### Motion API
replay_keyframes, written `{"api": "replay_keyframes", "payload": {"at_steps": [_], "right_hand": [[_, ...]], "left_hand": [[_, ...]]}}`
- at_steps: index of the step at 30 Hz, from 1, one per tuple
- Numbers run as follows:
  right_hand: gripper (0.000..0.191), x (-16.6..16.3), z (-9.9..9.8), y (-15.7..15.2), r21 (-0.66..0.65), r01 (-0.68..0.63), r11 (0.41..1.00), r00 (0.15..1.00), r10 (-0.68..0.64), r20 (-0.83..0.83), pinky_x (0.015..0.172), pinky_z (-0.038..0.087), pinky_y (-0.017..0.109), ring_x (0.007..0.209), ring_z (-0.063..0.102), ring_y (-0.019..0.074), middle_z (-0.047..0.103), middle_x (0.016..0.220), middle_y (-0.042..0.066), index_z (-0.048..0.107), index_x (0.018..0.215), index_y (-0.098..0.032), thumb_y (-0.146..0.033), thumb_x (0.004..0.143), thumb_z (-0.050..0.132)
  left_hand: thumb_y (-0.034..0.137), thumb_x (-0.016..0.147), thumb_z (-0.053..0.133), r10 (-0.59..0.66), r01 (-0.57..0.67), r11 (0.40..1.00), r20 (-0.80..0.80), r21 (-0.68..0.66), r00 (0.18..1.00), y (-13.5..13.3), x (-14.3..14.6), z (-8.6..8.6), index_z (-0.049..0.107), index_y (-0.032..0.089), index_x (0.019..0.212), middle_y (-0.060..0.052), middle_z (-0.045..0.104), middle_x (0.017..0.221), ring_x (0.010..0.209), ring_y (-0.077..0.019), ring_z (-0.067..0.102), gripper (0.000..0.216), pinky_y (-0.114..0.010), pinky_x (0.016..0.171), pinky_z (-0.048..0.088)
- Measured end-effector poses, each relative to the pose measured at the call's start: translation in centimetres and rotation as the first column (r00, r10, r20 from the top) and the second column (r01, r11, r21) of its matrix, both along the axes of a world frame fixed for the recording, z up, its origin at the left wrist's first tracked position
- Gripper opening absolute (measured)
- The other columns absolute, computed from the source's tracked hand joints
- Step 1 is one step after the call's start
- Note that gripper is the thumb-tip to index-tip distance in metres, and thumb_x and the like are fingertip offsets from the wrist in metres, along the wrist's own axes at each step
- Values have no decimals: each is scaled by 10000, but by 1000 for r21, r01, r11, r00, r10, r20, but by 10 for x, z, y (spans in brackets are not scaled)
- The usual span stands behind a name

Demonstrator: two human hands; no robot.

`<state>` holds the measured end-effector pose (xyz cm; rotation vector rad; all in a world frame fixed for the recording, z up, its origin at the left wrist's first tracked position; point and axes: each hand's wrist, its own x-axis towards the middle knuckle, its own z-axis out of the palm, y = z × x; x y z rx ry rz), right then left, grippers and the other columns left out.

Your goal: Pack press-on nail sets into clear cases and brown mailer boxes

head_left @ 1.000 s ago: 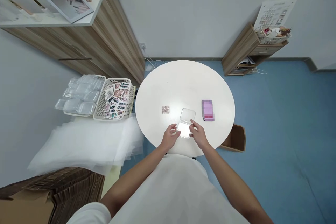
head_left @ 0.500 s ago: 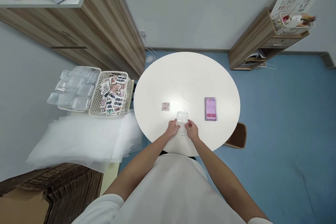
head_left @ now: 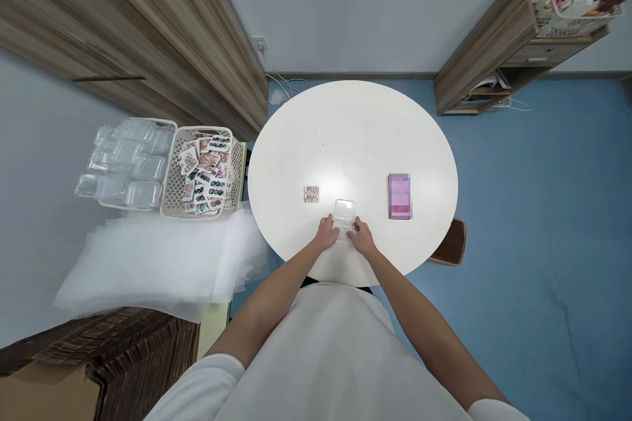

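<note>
A small clear plastic case (head_left: 344, 213) sits at the near edge of the round white table (head_left: 355, 138). My left hand (head_left: 326, 233) grips its left side and my right hand (head_left: 363, 237) grips its right side, fingers curled around it. The case's lid looks folded down. A small card of nail tips (head_left: 311, 194) lies just left of the case. A pink phone-sized object (head_left: 399, 196) lies to the right.
Left of the table stand a basket of nail cards (head_left: 207, 171) and a tray of clear cases (head_left: 126, 164), over a stack of white foam sheets (head_left: 158, 263). Cardboard boxes (head_left: 93, 362) sit at lower left. A brown box (head_left: 451, 243) sits under the table's right edge. Wooden cabinets line the wall.
The clear case was open with its lid tilted back; both hands have folded it shut and drawn it slightly nearer. The view has tilted downward.
</note>
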<state>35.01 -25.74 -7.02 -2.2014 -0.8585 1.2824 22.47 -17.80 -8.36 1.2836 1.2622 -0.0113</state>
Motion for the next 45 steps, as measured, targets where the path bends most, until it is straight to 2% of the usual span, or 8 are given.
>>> {"api": "replay_keyframes", "payload": {"at_steps": [5,11,17,23,29,35,40,45], "right_hand": [[549,-8,10,8,83,64,994,992,-73,104,925,377,427,1093,446,224,442,1212,129,335,1260,-163,-267,728,419],[536,-34,18,64,94,7,996,982,11,-189,938,401,338,1064,510,159,518,1198,66,388,1243,-210,-186,709,425],[689,-50,5,105,57,130,990,929,-102,-355,978,367,347,1234,365,185,336,1383,66,279,1321,-217,-155,661,467],[786,-61,-4,106,56,185,981,918,-153,-365,1020,314,375,1268,307,208,292,1409,34,225,1355,-246,-160,626,506],[810,-66,-8,107,58,209,976,915,-175,-364,1012,320,387,1257,310,216,281,1411,9,216,1357,-283,-167,618,523],[826,-71,-7,109,66,250,966,893,-204,-401,1006,318,388,1250,311,216,304,1395,17,219,1357,-278,-159,604,537],[796,-69,-10,112,-19,352,936,831,-322,-453,889,424,344,1203,368,211,369,1343,39,265,1336,-280,-168,597,541],[505,-66,-21,117,-38,444,895,784,-409,-466,771,469,300,969,531,177,553,1104,64,492,1154,-210,-229,650,527]], "left_hand": [[153,665,547,180,-182,982,50,45,982,10,-29,-2,466,157,1124,-109,499,1099,1036,-210,472,466,-338,903,346],[178,745,496,450,-452,885,49,110,892,60,-69,1,500,146,1106,-115,551,1109,1025,-190,519,363,-337,918,371],[210,770,486,439,-442,896,67,50,896,90,-68,-1,440,170,1221,-97,409,1331,1209,-213,392,455,-345,1003,301],[177,766,448,339,-340,940,44,27,940,85,-61,1,347,195,1308,-60,328,1394,1284,-198,285,551,-330,1042,248],[174,765,446,343,-343,939,16,-12,939,84,-54,10,315,204,1327,-59,306,1405,1287,-214,277,577,-339,1021,272],[156,750,464,398,-396,916,28,-55,917,83,-45,7,359,216,1290,-55,350,1377,1264,-209,312,553,-319,991,298],[216,766,479,502,-500,859,-16,-106,865,91,-45,-3,346,204,1287,-71,431,1299,1149,-199,444,538,-303,932,353],[253,763,501,551,-550,827,-28,-120,834,97,-48,-12,424,191,1216,-87,494,1225,1098,-197,482,464,-304,902,377]]}}
